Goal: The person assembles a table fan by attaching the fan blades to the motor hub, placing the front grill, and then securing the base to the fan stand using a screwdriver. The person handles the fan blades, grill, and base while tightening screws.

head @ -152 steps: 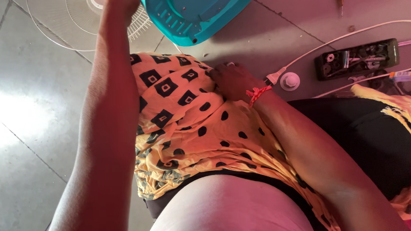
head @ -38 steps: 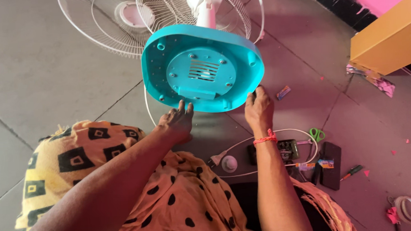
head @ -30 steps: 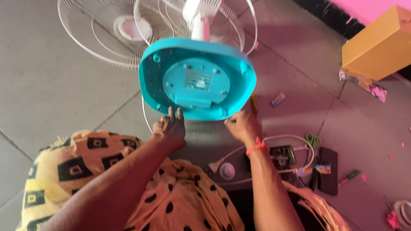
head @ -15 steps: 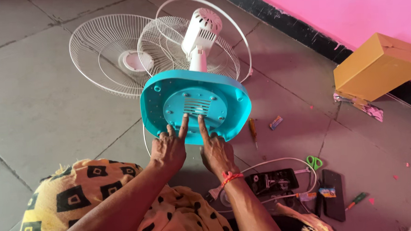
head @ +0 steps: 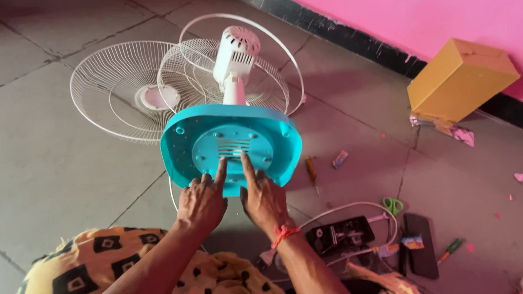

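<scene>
Presently both hands rest on the underside of the teal fan base (head: 232, 147), which is tipped up on the floor (head: 50, 144) facing the person. Left hand (head: 202, 202): loosely closed, forefinger out, tip touching the base beside its vent; it grips nothing. Right hand (head: 263, 197): likewise, forefinger pressed to the base just beside the left one. Behind the base stands the white motor (head: 234, 54), with two wire grilles (head: 124, 100) lying around it. Near the right wrist lie a black open device (head: 342, 234), a white cord (head: 346, 208), green scissors (head: 393, 205) and a screwdriver (head: 312, 171). A yellow box (head: 458, 79) sits by the pink wall (head: 443, 9).
</scene>
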